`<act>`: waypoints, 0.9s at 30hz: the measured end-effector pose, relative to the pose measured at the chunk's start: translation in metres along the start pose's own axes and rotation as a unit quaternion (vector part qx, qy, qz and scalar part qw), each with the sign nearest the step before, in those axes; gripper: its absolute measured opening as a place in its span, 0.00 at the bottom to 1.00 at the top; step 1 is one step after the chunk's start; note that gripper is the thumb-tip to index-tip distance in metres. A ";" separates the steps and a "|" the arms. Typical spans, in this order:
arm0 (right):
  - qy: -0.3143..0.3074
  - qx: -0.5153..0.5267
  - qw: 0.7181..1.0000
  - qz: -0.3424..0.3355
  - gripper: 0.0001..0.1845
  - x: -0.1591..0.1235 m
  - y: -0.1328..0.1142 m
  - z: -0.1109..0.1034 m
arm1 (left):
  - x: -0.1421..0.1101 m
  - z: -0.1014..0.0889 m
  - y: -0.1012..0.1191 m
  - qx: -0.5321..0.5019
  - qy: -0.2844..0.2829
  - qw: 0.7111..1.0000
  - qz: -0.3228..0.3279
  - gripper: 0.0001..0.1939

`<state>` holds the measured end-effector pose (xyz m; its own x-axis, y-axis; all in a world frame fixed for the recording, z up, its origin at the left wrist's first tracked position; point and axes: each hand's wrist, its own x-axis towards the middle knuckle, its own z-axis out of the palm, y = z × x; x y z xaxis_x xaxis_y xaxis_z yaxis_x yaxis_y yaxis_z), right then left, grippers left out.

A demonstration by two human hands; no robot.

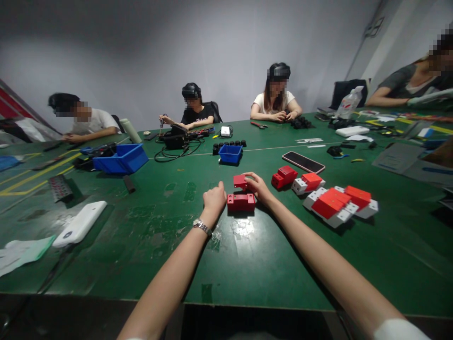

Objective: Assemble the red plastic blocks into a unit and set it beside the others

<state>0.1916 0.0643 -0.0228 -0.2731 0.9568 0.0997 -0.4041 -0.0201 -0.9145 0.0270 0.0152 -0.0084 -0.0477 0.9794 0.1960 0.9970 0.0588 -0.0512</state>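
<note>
My left hand point(214, 197) is curled into a fist on the green table point(247, 264), just left of a red plastic housing point(241, 202) that lies flat. A silver watch sits on that wrist. My right hand point(257, 187) reaches past that housing and its fingers close on a second red block point(240, 181) behind it. To the right lie more red blocks point(284, 176) and red-and-white assembled units point(339, 204).
A small blue bin point(230, 153) with black parts point(229, 144) behind it stands beyond my hands, a larger blue bin point(122, 158) at left. A phone point(303, 162) lies at right, a white device point(79, 223) at left. Several people sit around the far side.
</note>
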 end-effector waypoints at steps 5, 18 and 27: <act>0.002 -0.001 1.000 0.002 0.18 0.000 -0.001 0.000 | 0.000 0.000 -0.006 -0.008 -0.008 1.000 0.009 0.13; 0.004 -0.014 1.000 -0.001 0.18 0.000 0.000 -0.001 | 0.002 0.001 -0.015 -0.071 -0.032 0.997 0.002 0.14; 0.007 -0.014 1.000 0.001 0.18 -0.001 -0.002 0.000 | 0.000 -0.005 -0.012 -0.051 -0.048 0.998 0.001 0.13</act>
<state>0.1925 0.0631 -0.0213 -0.2620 0.9607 0.0918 -0.3792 -0.0150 -0.9252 0.0152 0.0135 -0.0033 -0.0470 0.9939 0.1002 0.9979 0.0423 0.0490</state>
